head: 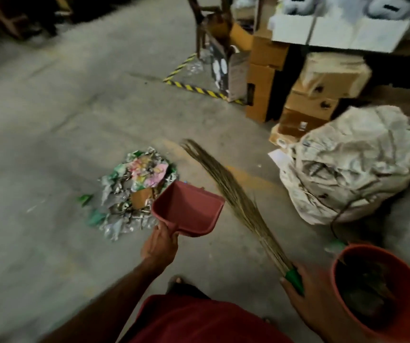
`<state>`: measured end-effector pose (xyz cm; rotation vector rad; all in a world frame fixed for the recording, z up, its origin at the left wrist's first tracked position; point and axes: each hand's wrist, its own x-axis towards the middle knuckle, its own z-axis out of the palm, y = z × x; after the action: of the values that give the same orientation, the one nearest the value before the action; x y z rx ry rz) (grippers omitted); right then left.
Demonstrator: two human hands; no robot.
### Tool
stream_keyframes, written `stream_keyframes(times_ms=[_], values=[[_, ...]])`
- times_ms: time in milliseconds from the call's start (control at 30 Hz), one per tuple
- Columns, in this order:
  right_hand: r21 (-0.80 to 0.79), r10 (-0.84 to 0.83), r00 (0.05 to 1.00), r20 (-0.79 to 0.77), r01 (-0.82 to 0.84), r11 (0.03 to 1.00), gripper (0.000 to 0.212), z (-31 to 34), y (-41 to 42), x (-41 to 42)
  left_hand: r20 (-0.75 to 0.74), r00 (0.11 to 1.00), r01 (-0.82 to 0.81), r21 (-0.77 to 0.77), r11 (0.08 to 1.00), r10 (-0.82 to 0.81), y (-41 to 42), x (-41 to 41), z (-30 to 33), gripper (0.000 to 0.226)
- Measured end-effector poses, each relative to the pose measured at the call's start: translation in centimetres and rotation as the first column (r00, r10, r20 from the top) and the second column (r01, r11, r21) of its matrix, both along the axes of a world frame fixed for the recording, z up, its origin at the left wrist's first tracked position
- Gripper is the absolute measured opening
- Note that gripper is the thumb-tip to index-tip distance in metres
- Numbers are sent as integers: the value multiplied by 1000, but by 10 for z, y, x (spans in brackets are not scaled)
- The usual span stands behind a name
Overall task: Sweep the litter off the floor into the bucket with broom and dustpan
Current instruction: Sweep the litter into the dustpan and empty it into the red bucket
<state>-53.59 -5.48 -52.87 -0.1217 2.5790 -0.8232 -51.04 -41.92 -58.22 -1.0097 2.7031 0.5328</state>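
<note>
A heap of crumpled paper and plastic litter [134,191] lies on the concrete floor at centre left. My left hand [160,246] grips the handle of a red dustpan [189,209], held just right of the heap with its mouth turned toward it. My right hand [303,295] holds the green handle of a straw broom [233,199], whose bristles point up and away over the floor, right of the dustpan. An orange bucket [347,315] stands at the lower right beside my right hand, with dark litter inside.
A bulging pale sack [355,164] sits on the floor right of the broom. Stacked cardboard boxes [308,95] and a chair stand behind it, with black-and-yellow floor tape [194,89] nearby. My foot [179,280] shows below the dustpan.
</note>
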Motion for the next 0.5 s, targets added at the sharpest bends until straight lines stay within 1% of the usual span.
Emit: stream_keyframes(times_ms=[67, 167, 233, 300, 367, 400, 500], values=[[7, 32, 999, 22, -32, 999, 37, -2, -37, -9, 7, 997, -77, 16, 997, 77, -37, 21, -5, 50], [29, 67, 995, 74, -70, 997, 37, -16, -97, -15, 49, 989, -141, 46, 989, 139, -95, 53, -9, 47], [28, 64, 992, 108, -67, 997, 41, -44, -127, -21, 72, 980, -188, 69, 980, 183, -132, 73, -12, 41], [66, 98, 990, 104, -105, 992, 47, -68, -157, -30, 67, 978, -205, 90, 975, 200, -167, 89, -14, 34], [103, 132, 986, 101, -143, 984, 47, -61, -199, -36, 57, 966, -257, 109, 960, 252, -197, 101, -15, 30], [123, 141, 985, 97, -152, 981, 48, -45, -224, -38, 56, 952, -306, 116, 945, 302, -210, 106, -14, 30], [200, 195, 978, 79, -208, 958, 50, -34, -275, -48, 74, 915, -404, 114, 908, 398, -241, 113, -11, 32]])
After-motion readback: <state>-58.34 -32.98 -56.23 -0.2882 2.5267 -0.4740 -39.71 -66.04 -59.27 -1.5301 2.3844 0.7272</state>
